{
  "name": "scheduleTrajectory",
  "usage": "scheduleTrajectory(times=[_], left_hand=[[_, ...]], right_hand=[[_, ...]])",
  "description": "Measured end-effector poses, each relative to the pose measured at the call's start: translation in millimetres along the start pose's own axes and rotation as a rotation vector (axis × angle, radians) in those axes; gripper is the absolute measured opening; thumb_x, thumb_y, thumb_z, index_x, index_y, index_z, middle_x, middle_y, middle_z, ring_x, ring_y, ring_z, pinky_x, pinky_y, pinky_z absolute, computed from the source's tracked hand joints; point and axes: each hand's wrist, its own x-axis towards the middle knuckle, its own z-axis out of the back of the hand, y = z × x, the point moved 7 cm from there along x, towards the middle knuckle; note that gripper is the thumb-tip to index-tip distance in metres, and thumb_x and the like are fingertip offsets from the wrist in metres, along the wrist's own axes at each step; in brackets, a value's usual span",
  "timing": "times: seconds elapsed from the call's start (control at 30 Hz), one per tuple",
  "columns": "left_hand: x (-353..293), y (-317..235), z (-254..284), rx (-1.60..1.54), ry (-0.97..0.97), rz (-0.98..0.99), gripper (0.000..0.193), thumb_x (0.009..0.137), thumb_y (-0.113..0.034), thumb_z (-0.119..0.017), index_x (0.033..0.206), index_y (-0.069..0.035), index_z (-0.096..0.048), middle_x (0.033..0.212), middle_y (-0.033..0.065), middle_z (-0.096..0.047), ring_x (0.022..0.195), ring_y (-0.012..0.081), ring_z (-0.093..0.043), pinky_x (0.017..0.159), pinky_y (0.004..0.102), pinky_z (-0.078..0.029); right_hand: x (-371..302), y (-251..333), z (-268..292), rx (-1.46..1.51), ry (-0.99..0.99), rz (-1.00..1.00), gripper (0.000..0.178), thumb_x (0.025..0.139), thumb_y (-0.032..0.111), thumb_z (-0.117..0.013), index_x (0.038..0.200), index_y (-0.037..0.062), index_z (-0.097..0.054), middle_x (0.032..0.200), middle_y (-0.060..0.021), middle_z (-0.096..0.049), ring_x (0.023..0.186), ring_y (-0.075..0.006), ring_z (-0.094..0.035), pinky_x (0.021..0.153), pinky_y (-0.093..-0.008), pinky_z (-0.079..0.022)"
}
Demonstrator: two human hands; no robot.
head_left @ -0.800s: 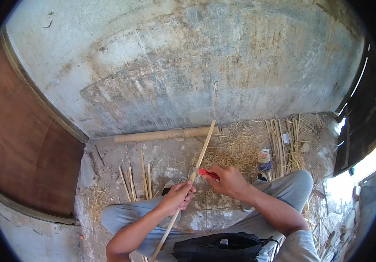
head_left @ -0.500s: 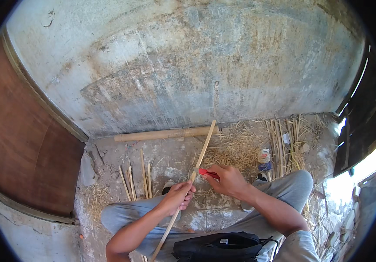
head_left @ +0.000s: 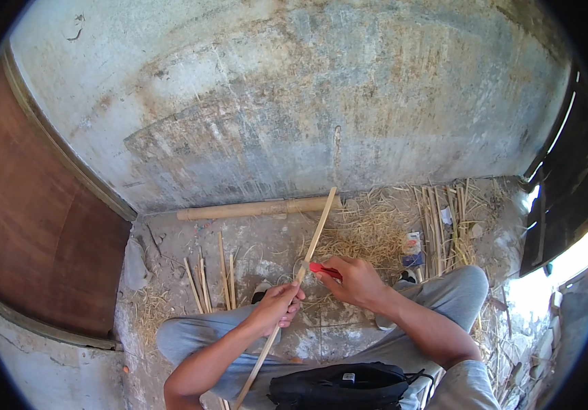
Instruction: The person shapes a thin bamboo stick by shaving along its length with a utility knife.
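A long, pale bamboo strip (head_left: 319, 225) slants from my lap up toward the wall. My left hand (head_left: 277, 309) is closed around its middle. My right hand (head_left: 353, 280) grips the red handle of a small knife (head_left: 326, 270), whose short blade meets the strip just above my left hand. The blade is too small to make out clearly. Below my hands, a black bag (head_left: 338, 387) lies across my lap between my crossed legs.
Behind my hands, a thick bamboo pole (head_left: 253, 209) lies along the wall's foot. Shavings (head_left: 369, 239) cover the floor near a small pack (head_left: 412, 249) and a bundle of strips (head_left: 437, 225) at right. More strips (head_left: 225, 270) lie by my left knee. A brown door (head_left: 48, 198) stands left.
Hardly anything differs. Both hands, the knife and the strip keep their places, with only a very slight shift of the whole view.
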Motion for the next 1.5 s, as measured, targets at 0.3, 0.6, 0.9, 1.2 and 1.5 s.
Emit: scheduleTrajectory(times=[0.3, 0.6, 0.9, 1.2, 1.5], left_hand=[[1.5, 1.1, 0.6, 0.033, -0.018, -0.011, 0.035, 0.107, -0.040, -0.041, 0.098, -0.007, -0.047, 0.065, -0.0039, -0.037, 0.045, 0.0047, -0.028, 0.038, 0.0228, -0.024], [0.1, 1.8, 0.5, 0.029, -0.009, -0.020, 0.034, 0.107, -0.040, -0.041, 0.098, -0.007, -0.047, 0.065, -0.0038, -0.037, 0.045, 0.0046, -0.028, 0.038, 0.0225, -0.024], [-2.6, -0.8, 0.4, 0.010, -0.025, -0.014, 0.037, 0.108, -0.038, -0.034, 0.099, -0.006, -0.049, 0.064, -0.0032, -0.036, 0.045, 0.0047, -0.028, 0.038, 0.0226, -0.024], [-4.9, -3.2, -1.0, 0.016, -0.051, -0.013, 0.035, 0.108, -0.038, -0.036, 0.099, -0.007, -0.048, 0.064, -0.0036, -0.035, 0.045, 0.0052, -0.027, 0.038, 0.0230, -0.023], [-2.1, -0.5, 1.5, 0.005, -0.050, 0.002, 0.037, 0.108, -0.038, -0.035, 0.100, -0.006, -0.050, 0.064, -0.0026, -0.037, 0.044, 0.0056, -0.028, 0.038, 0.0230, -0.024]], right_hand=[[-1.2, -2.0, -1.8, -0.036, -0.028, 0.033, 0.017, 0.086, 0.018, -0.074, 0.090, 0.0026, -0.067, 0.071, -0.0137, -0.066, 0.059, -0.0324, -0.066, 0.053, -0.0410, -0.052], [-2.0, -2.1, -4.3, -0.062, -0.029, 0.047, 0.018, 0.086, 0.019, -0.073, 0.089, 0.0032, -0.067, 0.070, -0.0137, -0.066, 0.059, -0.0331, -0.066, 0.053, -0.0412, -0.052], [-1.3, -0.8, -5.5, -0.040, 0.004, 0.053, 0.021, 0.090, 0.023, -0.069, 0.091, 0.0038, -0.063, 0.076, -0.0151, -0.066, 0.063, -0.0374, -0.066, 0.055, -0.0459, -0.053], [-1.2, 3.7, -1.4, -0.041, -0.017, 0.060, 0.020, 0.090, 0.023, -0.069, 0.090, 0.0044, -0.063, 0.076, -0.0142, -0.066, 0.062, -0.0366, -0.066, 0.053, -0.0456, -0.053], [-1.3, 0.1, -5.7, -0.059, -0.013, 0.078, 0.020, 0.089, 0.024, -0.069, 0.090, 0.0052, -0.062, 0.076, -0.0131, -0.065, 0.061, -0.0355, -0.066, 0.052, -0.0443, -0.053]])
